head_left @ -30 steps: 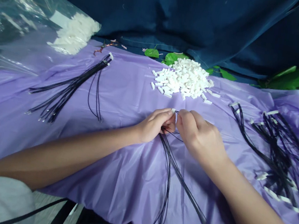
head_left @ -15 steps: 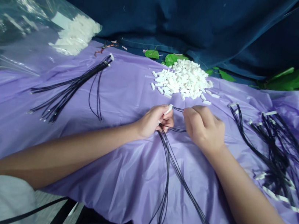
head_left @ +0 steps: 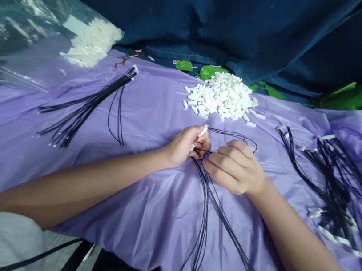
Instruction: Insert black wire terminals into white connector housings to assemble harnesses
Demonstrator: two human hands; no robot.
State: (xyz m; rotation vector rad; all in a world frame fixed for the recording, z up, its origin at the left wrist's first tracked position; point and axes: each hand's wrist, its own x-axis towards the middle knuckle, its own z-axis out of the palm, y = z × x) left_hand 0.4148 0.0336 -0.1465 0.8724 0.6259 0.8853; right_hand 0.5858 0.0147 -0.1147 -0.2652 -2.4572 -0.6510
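Note:
Between thumb and fingers, my left hand (head_left: 189, 144) pinches a white plastic connector (head_left: 203, 131) with thin black wires running out of it. A second small white piece (head_left: 193, 148) shows lower in the same hand. From there a bunch of black wires (head_left: 207, 202) hangs down over the purple sheet, some with metal tips. My right hand (head_left: 235, 166) is closed just to the right, its fingertips on thin black wires near the lower white piece. A wire loop (head_left: 248, 138) arches above its knuckles.
Beyond my hands lies a heap of white connectors (head_left: 227, 95) on the purple sheet (head_left: 159, 101). Wire bundles lie to the left (head_left: 87, 104) and right (head_left: 335, 188). A clear bag (head_left: 23, 32) with white pieces sits at the back left, near green leaves (head_left: 184, 65).
My right hand has moved down and slightly left, from the upper wires to the lower ones. The upper wires now curve free in a loop. My left hand stays almost in place.

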